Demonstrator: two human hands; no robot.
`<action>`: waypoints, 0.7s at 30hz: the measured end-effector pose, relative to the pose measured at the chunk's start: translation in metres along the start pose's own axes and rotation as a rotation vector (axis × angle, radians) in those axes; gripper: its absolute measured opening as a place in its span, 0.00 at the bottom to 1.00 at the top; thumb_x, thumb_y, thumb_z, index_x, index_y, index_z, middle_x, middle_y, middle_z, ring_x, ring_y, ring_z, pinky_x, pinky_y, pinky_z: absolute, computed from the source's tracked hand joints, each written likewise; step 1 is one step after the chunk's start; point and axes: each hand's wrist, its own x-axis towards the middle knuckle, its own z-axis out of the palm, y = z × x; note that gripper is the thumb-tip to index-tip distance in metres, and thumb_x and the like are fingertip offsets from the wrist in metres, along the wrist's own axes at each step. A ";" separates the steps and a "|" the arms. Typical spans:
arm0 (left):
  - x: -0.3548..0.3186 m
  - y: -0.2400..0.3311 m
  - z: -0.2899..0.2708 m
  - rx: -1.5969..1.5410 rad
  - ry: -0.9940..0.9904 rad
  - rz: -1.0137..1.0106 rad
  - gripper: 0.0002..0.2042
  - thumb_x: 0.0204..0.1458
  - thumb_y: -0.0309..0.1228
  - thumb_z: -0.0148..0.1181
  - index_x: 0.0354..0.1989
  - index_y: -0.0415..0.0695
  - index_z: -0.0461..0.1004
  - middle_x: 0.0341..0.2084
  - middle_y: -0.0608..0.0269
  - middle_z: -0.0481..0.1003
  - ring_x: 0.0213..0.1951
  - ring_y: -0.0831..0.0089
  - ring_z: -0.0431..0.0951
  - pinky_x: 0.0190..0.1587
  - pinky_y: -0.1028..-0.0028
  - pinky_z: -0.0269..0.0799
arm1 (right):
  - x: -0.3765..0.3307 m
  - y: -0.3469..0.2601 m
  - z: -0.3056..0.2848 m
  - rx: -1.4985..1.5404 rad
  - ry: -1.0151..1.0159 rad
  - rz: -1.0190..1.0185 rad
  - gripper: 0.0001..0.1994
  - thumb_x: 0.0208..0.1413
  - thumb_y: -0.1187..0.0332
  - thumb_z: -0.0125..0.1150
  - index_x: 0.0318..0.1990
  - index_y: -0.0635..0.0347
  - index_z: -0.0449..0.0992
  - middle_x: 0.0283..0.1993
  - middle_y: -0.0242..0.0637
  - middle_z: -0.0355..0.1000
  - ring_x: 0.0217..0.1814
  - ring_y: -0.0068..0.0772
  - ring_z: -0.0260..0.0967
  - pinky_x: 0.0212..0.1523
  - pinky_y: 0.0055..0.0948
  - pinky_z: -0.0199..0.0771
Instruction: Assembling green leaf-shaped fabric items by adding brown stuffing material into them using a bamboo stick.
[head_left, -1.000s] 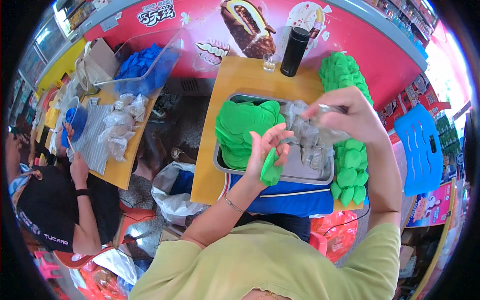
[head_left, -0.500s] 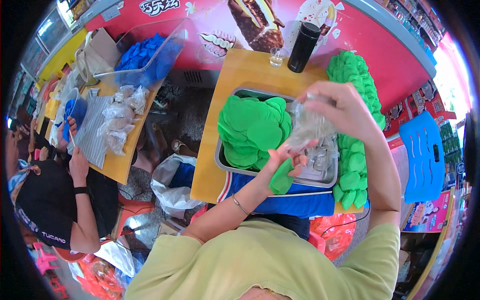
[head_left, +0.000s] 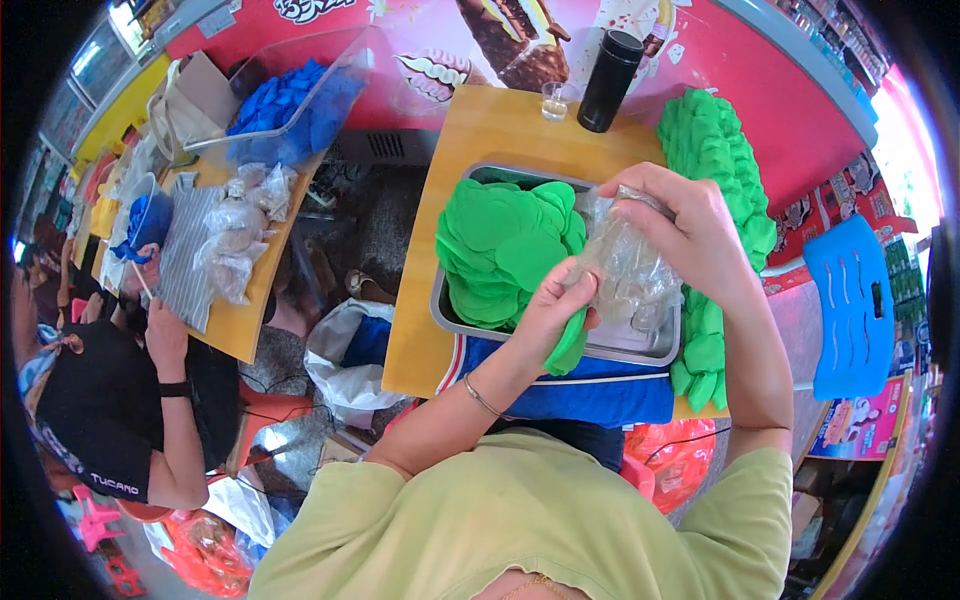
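My left hand (head_left: 556,303) is closed around a flat green piece (head_left: 569,348), which hangs below the fingers; its thumb and fingertips also meet the edge of a clear, crinkled plastic film or bag (head_left: 632,268). From the right, my right hand (head_left: 690,222) pinches the upper part of that plastic, thumb and fingers bent over it. Both hands are above a metal tray (head_left: 655,355). A heap of rounded green pieces (head_left: 510,255) fills the tray's left side. More clear plastic lies in its right side, partly hidden by my hands.
Stacked green pieces (head_left: 708,165) line the table's right edge. A black bottle (head_left: 611,82) and a small clear cup (head_left: 554,103) stand at the back. Leftward, another person (head_left: 105,400) works at a second table with a blue-filled clear bin (head_left: 285,115). A blue plastic chair (head_left: 848,305) stands right.
My right hand has come down and steadied, and the plastic now hangs between both hands. The left hand's fingers have closed in, with the green piece turned more upright.
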 end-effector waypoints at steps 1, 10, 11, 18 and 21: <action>-0.001 0.000 0.001 -0.030 0.045 0.041 0.14 0.52 0.38 0.57 0.45 0.47 0.69 0.29 0.73 0.71 0.28 0.85 0.68 0.29 0.83 0.65 | -0.003 0.005 0.003 0.131 -0.006 -0.011 0.09 0.50 0.71 0.57 0.38 0.64 0.74 0.27 0.36 0.71 0.29 0.20 0.67 0.32 0.23 0.68; -0.006 0.034 0.004 -0.110 0.091 0.060 0.08 0.53 0.31 0.55 0.41 0.46 0.69 0.34 0.72 0.72 0.35 0.84 0.71 0.36 0.82 0.68 | -0.023 0.027 0.006 -0.024 0.056 0.084 0.08 0.49 0.74 0.57 0.37 0.65 0.70 0.24 0.32 0.68 0.26 0.18 0.64 0.27 0.23 0.65; -0.009 0.033 0.003 0.026 0.084 0.165 0.09 0.53 0.29 0.55 0.41 0.44 0.68 0.34 0.71 0.72 0.35 0.84 0.70 0.37 0.82 0.67 | -0.027 0.027 0.008 0.177 0.082 0.013 0.07 0.49 0.74 0.56 0.36 0.65 0.69 0.23 0.32 0.68 0.24 0.20 0.63 0.27 0.23 0.64; -0.023 0.075 0.029 0.803 0.033 0.824 0.07 0.52 0.23 0.53 0.38 0.38 0.66 0.29 0.65 0.69 0.31 0.81 0.67 0.36 0.80 0.64 | -0.035 0.027 0.035 0.349 0.549 -0.112 0.06 0.51 0.76 0.52 0.37 0.65 0.69 0.24 0.35 0.68 0.24 0.22 0.64 0.27 0.22 0.65; -0.025 0.085 0.032 0.934 0.031 0.864 0.06 0.50 0.22 0.54 0.36 0.38 0.66 0.28 0.63 0.69 0.31 0.79 0.67 0.35 0.79 0.64 | -0.031 0.024 0.033 0.093 0.555 -0.086 0.06 0.50 0.77 0.52 0.37 0.65 0.69 0.26 0.36 0.68 0.25 0.21 0.65 0.28 0.22 0.65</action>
